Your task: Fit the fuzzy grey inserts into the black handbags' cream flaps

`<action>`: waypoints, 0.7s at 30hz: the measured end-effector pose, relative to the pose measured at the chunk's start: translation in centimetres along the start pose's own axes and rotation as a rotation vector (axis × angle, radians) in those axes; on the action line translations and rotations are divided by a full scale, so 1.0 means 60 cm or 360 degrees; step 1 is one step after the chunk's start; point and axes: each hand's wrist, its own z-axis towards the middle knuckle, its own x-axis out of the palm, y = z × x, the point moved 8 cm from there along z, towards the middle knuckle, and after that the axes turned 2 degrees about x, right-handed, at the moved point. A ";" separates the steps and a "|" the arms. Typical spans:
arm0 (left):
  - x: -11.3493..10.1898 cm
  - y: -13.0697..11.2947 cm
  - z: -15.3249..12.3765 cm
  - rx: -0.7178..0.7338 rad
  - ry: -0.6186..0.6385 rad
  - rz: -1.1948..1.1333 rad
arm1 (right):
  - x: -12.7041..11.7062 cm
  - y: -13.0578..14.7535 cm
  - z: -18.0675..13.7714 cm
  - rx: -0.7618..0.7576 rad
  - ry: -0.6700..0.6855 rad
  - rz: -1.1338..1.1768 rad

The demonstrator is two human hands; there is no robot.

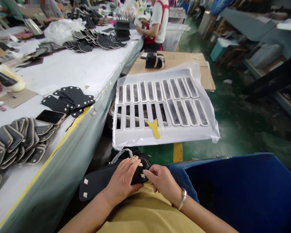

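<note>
A long black bag-like piece (102, 179) lies across my lap, with small white tabs near both ends and a clear-wrapped loop at its far side. My left hand (124, 176) rests on it, fingers stretched out over its surface. At the right end my right hand (163, 181) is closed, thumb and forefinger together, the thumb tip beside a white tab (143, 175). Whatever sits between those fingers is hidden.
A white-covered board (140, 136) ahead carries rows of dark strips and a yellow card tool (154, 128). On the left table are stacked grey pieces (26, 139), black pieces (70, 98) and a phone (50, 116). A blue bin (232, 165) stands right; a co-worker (157, 27) is beyond.
</note>
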 end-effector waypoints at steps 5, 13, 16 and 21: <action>0.000 -0.002 0.003 0.0001 0.0011 0.0002 | -0.008 0.051 -0.003 -0.0556 -0.0265 -0.0587; 0.001 -0.007 0.013 0.0012 0.0136 0.0072 | -0.018 0.033 0.006 -0.0384 -0.0235 -0.0582; 0.003 -0.007 0.016 -0.0012 0.0169 0.0070 | -0.018 0.038 0.005 -0.0359 -0.0248 -0.0682; 0.001 -0.010 0.018 -0.0032 0.0222 0.0129 | -0.034 0.006 0.012 -0.0215 -0.0189 -0.0624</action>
